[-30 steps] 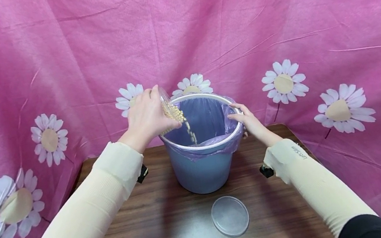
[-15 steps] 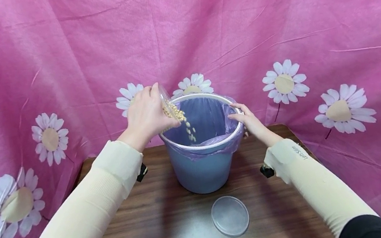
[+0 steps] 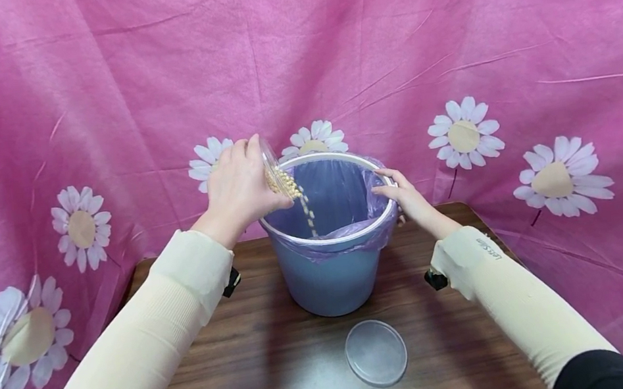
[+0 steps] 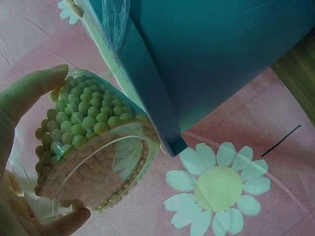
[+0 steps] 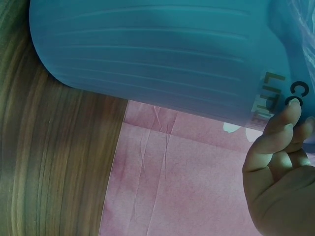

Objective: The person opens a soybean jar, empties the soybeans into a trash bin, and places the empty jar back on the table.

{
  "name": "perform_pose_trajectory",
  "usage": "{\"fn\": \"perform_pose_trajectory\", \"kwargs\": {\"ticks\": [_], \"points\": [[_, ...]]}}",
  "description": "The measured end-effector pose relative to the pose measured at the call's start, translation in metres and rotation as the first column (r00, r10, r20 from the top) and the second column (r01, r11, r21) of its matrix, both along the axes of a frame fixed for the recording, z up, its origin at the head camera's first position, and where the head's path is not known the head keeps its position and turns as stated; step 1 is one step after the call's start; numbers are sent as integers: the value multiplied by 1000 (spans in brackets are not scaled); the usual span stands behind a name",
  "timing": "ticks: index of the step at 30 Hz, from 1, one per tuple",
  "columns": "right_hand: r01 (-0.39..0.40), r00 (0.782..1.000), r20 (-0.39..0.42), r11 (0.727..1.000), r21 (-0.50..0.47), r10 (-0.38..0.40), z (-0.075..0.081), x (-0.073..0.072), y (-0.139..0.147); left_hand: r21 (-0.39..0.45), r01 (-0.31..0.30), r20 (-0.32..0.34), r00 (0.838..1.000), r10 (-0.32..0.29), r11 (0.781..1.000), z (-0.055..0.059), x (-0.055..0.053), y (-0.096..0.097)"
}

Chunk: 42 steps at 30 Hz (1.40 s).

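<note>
The clear lid (image 3: 375,353) lies on the desk (image 3: 222,366), off and nearest the person. Beyond it stands a blue bin (image 3: 330,281), purple liner (image 3: 376,238) folded over its edge, the right hand (image 3: 408,199) gripping its right side with curled fingers. At the left rim, the left hand (image 3: 236,190) wraps its fingers round a tilted clear tub (image 3: 268,155); pale beads (image 3: 286,183) drop into the bin (plenty remain, so pouring seems partway). How many lie inside, I can't tell. Nothing visible blocks the stream; flowered pink cloth (image 3: 289,38) hangs behind.
</note>
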State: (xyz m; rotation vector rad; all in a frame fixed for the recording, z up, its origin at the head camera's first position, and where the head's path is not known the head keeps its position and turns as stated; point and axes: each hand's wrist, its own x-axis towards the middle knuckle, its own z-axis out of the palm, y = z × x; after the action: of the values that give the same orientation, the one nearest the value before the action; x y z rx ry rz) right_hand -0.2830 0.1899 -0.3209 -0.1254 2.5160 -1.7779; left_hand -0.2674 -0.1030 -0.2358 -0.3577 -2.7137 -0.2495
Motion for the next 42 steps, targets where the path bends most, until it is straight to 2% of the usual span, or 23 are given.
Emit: {"fn": "perform_pose_trajectory", "kwargs": {"ticks": [8, 13, 14, 21, 28, 31, 42], "points": [[6, 1000, -5, 1000, -17, -7, -24, -22, 11, -8, -2, -12, 1000, 2, 1000, 1, 1, 0], [6, 999, -32, 1000, -6, -6, -29, -25, 13, -17, 6, -6, 1000, -6, 1000, 2, 1, 1], [1, 1000, -27, 1000, -9, -2, -25, -22, 11, -22, 8, -6, 1000, -8, 1000, 2, 1, 1], [-2, 1000, -15, 1000, -8, 1, -26, -23, 12, -59, 20, -21, 1000, -22, 998, 2, 0, 0], [-18, 1000, 8, 999, -27, 18, -4, -6, 4, -89, 21, -40, 999, -25, 996, -1, -1, -3], [-16, 1000, 10, 1000, -24, 16, 0, -1, 2, -92, 20, -41, 999, -23, 996, -1, -1, -3], [-13, 1000, 8, 1000, -19, 13, 2, 2, 0, -124, 29, -82, 996, -40, 992, -3, -3, -3]]}}
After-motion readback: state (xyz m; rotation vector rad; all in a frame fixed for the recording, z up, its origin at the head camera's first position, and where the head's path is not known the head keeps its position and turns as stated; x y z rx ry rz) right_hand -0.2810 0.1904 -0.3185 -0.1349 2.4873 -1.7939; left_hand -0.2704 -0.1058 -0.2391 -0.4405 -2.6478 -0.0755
